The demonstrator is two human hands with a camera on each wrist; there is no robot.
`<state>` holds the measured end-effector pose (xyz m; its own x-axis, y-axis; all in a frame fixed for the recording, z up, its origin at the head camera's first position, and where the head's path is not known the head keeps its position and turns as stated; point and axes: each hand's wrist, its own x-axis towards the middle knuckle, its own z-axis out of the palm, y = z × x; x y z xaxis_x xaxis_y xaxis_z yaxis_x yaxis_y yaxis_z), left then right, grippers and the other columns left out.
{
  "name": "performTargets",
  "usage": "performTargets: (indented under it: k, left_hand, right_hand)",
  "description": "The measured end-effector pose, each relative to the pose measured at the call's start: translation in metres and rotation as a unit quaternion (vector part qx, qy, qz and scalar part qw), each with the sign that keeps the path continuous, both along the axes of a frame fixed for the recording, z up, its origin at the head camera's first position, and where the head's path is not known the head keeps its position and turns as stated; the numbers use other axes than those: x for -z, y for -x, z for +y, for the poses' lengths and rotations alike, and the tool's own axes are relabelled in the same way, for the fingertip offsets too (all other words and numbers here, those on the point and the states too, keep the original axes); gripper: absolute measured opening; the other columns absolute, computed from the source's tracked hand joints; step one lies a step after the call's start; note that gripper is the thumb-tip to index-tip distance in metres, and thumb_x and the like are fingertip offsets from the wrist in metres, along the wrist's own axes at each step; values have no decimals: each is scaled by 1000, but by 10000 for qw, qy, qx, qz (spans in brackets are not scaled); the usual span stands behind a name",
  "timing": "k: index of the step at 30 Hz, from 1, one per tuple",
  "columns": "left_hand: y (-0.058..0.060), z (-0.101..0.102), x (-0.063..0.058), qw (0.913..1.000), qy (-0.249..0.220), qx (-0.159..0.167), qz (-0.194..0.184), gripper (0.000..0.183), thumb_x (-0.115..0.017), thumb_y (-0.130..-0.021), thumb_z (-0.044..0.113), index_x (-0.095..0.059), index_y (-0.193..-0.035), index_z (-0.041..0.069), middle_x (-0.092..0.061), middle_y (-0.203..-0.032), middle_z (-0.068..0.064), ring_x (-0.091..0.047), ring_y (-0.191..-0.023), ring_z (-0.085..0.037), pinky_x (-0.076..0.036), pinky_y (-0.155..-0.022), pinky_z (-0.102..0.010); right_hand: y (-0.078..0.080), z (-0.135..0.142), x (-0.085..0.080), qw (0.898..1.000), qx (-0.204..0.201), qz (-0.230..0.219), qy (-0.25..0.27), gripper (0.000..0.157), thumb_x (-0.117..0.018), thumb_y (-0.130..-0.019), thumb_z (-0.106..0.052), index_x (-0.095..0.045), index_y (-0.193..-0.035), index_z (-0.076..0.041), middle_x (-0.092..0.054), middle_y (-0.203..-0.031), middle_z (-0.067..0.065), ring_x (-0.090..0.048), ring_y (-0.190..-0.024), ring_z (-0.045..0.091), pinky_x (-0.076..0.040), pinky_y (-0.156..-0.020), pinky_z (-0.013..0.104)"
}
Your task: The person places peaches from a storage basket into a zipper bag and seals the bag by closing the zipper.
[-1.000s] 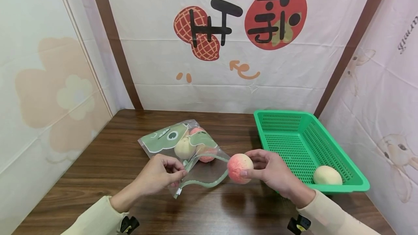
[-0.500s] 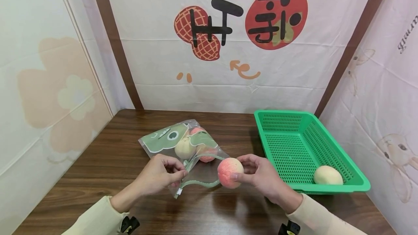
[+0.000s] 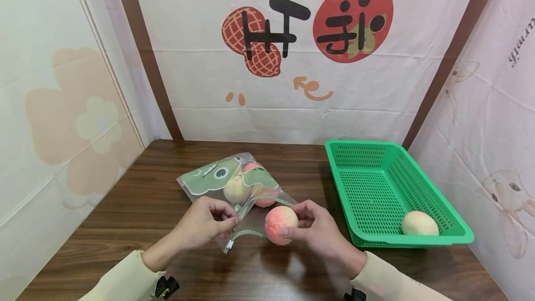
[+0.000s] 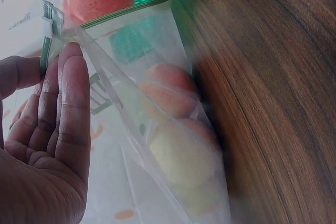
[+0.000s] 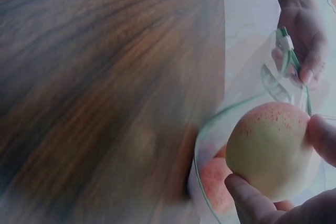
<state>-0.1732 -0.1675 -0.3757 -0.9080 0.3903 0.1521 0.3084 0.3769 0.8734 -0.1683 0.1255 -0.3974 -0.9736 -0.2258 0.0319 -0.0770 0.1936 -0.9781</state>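
Observation:
My left hand (image 3: 211, 223) pinches the edge of a clear zip bag (image 3: 205, 180) printed with a green cartoon face, near its white slider (image 3: 229, 244). The bag lies on the table with its mouth spread toward me. Several peaches, one of them a pale peach (image 3: 237, 189), show through the plastic. Between the thumb and fingers of my right hand (image 3: 319, 231) is a pink and yellow peach (image 3: 281, 225), right at the bag's mouth. In the right wrist view the held peach (image 5: 270, 150) overlaps the bag's green-edged opening (image 5: 202, 129).
To the right stands a green plastic basket (image 3: 368, 239) with one pale peach (image 3: 420, 223) in its near corner. Under everything is a dark wooden table (image 3: 138, 189). A printed cloth (image 3: 200, 82) hangs behind it, with more cloth at both sides.
My right hand has carried the peach leftward and slightly toward me, from the right end of the bag's mouth to its middle. The left hand and bag have stayed put.

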Motion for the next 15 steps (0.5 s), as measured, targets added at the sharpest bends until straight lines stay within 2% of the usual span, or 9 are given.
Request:
performTargets:
  k: [7,15]
  left_hand:
    - [0,0,0,10000,-29,5,20,9,-77,-89,7,-74,-81,4,-66,-66,-6,-60,-55,-11,-48,-47,-20]
    - [0,1,0,10000,-52,17,0,10,-78,-89,8,-74,-83,1,-66,-67,-6,-59,-55,-10,-47,-47,-20]
  right_hand:
    - [0,-15,12,9999,44,72,109,45,-89,-79,-10,-63,-116,0,-72,-110,13,-69,-95,23,-58,-77,30]
    - [-5,-38,25,9978,330,379,444,49,-86,-83,-7,-61,-123,4,-69,-118,20,-69,-105,29,-59,-81,28]
